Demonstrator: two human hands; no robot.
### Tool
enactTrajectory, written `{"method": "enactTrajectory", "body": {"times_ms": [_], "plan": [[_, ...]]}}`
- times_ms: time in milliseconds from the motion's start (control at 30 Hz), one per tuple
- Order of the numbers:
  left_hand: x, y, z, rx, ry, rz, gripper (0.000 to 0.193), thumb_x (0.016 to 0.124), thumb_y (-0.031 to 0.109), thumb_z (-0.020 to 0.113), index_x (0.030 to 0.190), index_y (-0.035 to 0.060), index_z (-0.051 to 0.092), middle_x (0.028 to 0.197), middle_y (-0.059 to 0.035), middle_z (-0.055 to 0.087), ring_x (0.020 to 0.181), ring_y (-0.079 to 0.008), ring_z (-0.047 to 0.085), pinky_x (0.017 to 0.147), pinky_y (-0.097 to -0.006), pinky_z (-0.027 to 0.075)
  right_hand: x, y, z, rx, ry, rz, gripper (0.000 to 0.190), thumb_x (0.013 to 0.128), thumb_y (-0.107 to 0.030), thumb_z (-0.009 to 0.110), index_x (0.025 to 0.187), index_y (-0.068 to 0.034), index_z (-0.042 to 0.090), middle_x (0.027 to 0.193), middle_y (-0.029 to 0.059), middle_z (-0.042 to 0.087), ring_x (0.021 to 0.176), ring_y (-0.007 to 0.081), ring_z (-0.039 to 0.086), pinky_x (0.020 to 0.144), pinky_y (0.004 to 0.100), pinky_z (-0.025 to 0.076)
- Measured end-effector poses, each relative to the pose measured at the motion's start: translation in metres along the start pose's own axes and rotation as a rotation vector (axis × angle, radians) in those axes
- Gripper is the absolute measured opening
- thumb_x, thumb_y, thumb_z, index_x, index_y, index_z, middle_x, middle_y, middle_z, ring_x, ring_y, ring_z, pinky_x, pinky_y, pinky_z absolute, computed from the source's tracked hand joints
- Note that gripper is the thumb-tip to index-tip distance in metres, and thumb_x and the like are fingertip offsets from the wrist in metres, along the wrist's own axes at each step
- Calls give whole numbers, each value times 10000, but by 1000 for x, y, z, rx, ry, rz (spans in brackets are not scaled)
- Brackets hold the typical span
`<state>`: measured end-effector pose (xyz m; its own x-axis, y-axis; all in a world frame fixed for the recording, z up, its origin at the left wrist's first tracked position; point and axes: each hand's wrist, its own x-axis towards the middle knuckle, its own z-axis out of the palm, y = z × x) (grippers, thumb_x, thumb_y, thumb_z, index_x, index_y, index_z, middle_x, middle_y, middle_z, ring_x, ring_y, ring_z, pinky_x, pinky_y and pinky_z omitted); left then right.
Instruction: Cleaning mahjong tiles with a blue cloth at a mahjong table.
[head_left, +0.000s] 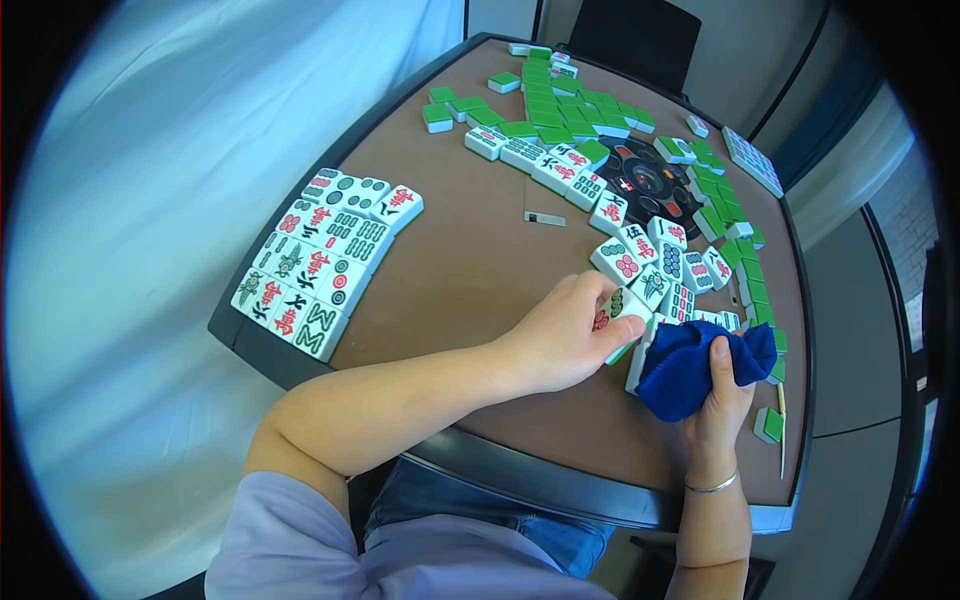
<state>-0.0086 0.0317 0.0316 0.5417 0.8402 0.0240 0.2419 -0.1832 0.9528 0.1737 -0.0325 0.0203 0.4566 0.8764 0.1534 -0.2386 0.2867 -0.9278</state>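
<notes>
My left hand (559, 330) reaches in from the left. Its thumb and fingers grip a white, green-backed mahjong tile (624, 304) with green and red circles on its face. My right hand (721, 409), with a silver bangle at the wrist, holds a folded dark blue cloth (679, 367). The cloth partly covers a white tile (637, 365) and others behind it. Just beyond both hands lies a loose cluster of face-up tiles, among them a circle tile (619, 259) and a green bird tile (651, 286).
Face-up tiles form a block (319, 259) on the left of the brown mahjong table (450, 247). Many green-backed tiles (544, 112) lie at the far side, more along the right. A black control console (646, 180) sits mid-table. A thin stick (782, 442) and single tile (768, 425) lie near right.
</notes>
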Motion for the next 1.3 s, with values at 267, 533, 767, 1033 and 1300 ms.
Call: {"method": "enactTrajectory", "body": {"times_ms": [267,533,767,1033,1300], "plan": [[10,-29,-68,1016,221,-164,383,773,280,577,927,-58,483,885,-179,521,824,-310,545,718,-376,446,-4,-1,4,17,-29,11,267,780,-78,608,994,-75,448,850,7,525,765,101,532,695,235,449],[20,-44,-99,1088,384,-331,390,757,319,584,875,-46,516,885,-184,559,829,-304,572,694,-372,474,-1,-1,2,3,-27,13,305,771,-63,614,1023,-66,442,873,19,532,778,109,535,711,242,448],[24,-47,-109,1133,427,-422,364,757,312,587,890,-24,539,898,-160,566,840,-282,576,709,-355,470,-2,0,1,15,-23,29,328,765,-61,621,1034,-64,434,889,26,526,792,115,532,720,243,448],[5,-32,-109,1233,352,-397,398,740,337,590,868,-37,541,855,-174,576,777,-296,588,678,-362,476,2,5,-8,-3,-22,55,356,763,-63,626,1058,-59,426,909,26,522,817,118,532,736,250,448],[-80,-27,-88,1300,188,-227,312,698,237,635,870,17,494,700,-125,541,612,-286,569,540,-367,455,1,0,3,-48,11,54,252,796,-120,591,1000,-64,454,852,20,536,769,106,537,685,231,456]]}}
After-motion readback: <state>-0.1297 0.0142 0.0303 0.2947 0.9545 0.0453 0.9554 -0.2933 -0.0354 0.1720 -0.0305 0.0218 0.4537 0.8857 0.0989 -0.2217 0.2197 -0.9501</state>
